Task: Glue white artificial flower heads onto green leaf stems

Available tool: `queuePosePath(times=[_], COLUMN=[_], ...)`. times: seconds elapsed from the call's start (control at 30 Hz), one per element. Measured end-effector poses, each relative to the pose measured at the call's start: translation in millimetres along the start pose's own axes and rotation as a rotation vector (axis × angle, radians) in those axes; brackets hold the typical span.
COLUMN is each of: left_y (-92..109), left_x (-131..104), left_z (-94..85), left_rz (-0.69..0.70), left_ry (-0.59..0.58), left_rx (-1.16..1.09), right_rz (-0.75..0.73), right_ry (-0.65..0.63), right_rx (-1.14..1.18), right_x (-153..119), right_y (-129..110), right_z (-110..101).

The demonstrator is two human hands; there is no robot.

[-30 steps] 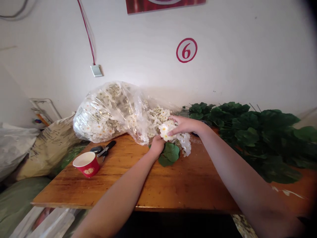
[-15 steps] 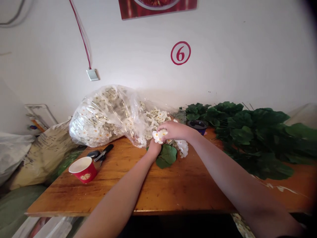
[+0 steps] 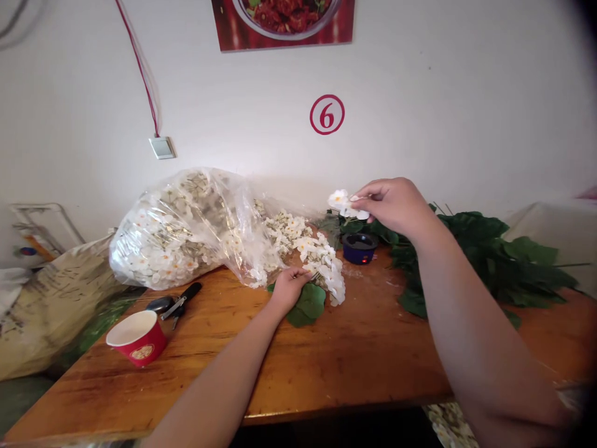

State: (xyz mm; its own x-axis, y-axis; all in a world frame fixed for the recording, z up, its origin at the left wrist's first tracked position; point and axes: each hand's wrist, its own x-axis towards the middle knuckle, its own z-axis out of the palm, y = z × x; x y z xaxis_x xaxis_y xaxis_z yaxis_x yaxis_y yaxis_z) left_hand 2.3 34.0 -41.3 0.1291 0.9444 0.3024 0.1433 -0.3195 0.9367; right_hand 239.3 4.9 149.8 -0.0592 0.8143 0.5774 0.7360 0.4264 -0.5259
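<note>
My right hand (image 3: 389, 202) is raised in a pinch on white artificial flowers (image 3: 342, 204) with orange-yellow centres. Below them stands a small round dark blue pot (image 3: 359, 250) with a dark inside and a lit red light. Low over the table, my left hand (image 3: 290, 287) is closed around the stem end of green artificial leaves (image 3: 308, 305); its exact grip is partly hidden. Beside its fingertips lies a pile of loose white flowers (image 3: 329, 267). Behind is a clear plastic bag (image 3: 181, 230) full of such flowers, its mouth toward the pile.
On the wooden table (image 3: 354, 348), a red paper cup (image 3: 140, 339) stands at the left near keys (image 3: 177, 305). A heap of green leaf stems (image 3: 485, 274) covers the right side. The white wall (image 3: 420, 93) closes off the back.
My right hand has moved from beside my left hand up and right, carrying white flowers over toward the blue pot. My left hand stays with the leaves. The view has shifted slightly.
</note>
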Motion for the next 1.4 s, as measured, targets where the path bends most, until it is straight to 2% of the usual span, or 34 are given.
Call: queuePosePath(times=[0.1, 0.17, 0.23, 0.37, 0.47, 0.63, 0.93, 1.07, 1.27, 1.4], left_y=[-0.6, -0.8, -1.2, -1.8, -2.7, -4.2, 2.0, 2.6, -3.0, -2.4], left_x=[-0.8, -0.6, 0.0, 1.0, 1.3, 0.7, -1.3, -0.5, 1.7, 2.2], left_z=[-0.8, -1.5, -1.9, -1.9, -1.2, 1.1, 0.4, -0.6, -0.1, -1.3], left_rz=[0.063, 0.073, 0.071, 0.043, 0.043, -0.008, 0.026, 0.041, 0.005, 0.015], left_ry=[-0.059, -0.076, -0.07, -0.062, -0.079, -0.07, -0.091, -0.094, -0.055, -0.037], left_rx=[0.119, 0.159, 0.175, 0.208, 0.23, 0.202, 0.148, 0.108, -0.006, -0.032], right_rz=[0.098, 0.103, 0.049, -0.019, -0.012, 0.064, 0.19, 0.212, 0.234, 0.301], right_ry=[-0.055, -0.139, -0.172, -0.18, -0.193, -0.222, -0.26, -0.218, -0.016, -0.077], right_rx=[-0.13, -0.221, -0.325, -0.424, -0.424, -0.402, -0.335, -0.3, -0.157, -0.124], right_x=[16.1, 27.3, 35.4, 40.9, 39.1, 33.0, 30.2, 29.1, 29.1, 23.9], right_y=[37.0, 62.9, 84.3, 110.1, 121.2, 133.0, 139.5, 137.5, 130.1, 130.4], right_z=[-5.7, 4.6, 17.7, 37.7, 48.9, 60.5, 57.9, 56.3, 46.4, 50.8])
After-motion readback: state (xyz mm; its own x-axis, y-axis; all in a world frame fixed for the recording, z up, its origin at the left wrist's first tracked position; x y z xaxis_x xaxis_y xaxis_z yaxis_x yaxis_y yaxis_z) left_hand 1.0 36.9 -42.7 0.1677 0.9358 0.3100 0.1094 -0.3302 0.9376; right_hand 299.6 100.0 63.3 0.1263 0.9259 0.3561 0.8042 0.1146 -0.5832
